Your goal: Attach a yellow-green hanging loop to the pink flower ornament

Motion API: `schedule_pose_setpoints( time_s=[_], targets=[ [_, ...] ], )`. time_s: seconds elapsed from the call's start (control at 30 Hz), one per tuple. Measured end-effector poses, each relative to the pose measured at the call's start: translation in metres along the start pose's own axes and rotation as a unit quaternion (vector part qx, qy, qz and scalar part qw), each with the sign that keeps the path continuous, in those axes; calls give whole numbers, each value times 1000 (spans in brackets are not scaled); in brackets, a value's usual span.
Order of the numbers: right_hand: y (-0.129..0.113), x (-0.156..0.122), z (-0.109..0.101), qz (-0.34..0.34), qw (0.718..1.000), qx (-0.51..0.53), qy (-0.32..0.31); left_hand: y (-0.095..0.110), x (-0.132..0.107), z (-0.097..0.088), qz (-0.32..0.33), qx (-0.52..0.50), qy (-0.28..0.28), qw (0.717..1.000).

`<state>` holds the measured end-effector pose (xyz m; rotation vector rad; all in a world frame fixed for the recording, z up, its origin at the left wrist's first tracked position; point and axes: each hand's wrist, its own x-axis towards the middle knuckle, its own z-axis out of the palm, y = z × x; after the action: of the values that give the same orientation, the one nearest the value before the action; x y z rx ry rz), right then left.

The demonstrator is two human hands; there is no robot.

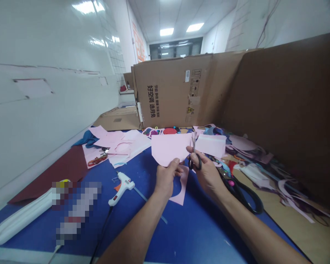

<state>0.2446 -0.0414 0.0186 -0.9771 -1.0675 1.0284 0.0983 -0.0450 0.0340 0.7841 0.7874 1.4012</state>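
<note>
My left hand [166, 178] pinches the lower edge of a pink sheet [170, 148] between thumb and fingers, holding it up above the table. My right hand [206, 170] is closed on a small pair of black-handled scissors [194, 161]. Their blades point upward at the sheet's right edge. Whether the blades touch the sheet I cannot tell. Below my left hand, a pink offcut [183, 189] with a curved cut edge lies on the blue table, partly hidden by the hand.
A white glue gun [122, 187] with a cord lies left of my arms. Larger black-handled shears [250, 196] rest to the right. Pink sheets [112, 141] and fabric scraps [264, 172] spread along both sides. Cardboard panels [176, 91] stand behind and on the right.
</note>
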Motion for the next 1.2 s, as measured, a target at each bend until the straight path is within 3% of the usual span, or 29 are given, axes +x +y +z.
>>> schedule_pose_setpoints(
  time_s=[0.1,0.27,0.5,0.8,1.2],
  targets=[
    [0,-4,5,6,1000,22,11,-2,0,0,2,-4,-1,1000],
    [-3,-9,12,18,999,43,2,-3,4,-5,3,-1,52,999],
    [-6,-8,8,10,999,36,-21,3,6,-8,-11,0,78,997],
    [-23,-10,4,18,996,-92,5,18,11,-11,18,-25,115,993],
    [-11,-14,9,53,992,-56,-98,26,8,-7,34,-18,131,991]
  ],
)
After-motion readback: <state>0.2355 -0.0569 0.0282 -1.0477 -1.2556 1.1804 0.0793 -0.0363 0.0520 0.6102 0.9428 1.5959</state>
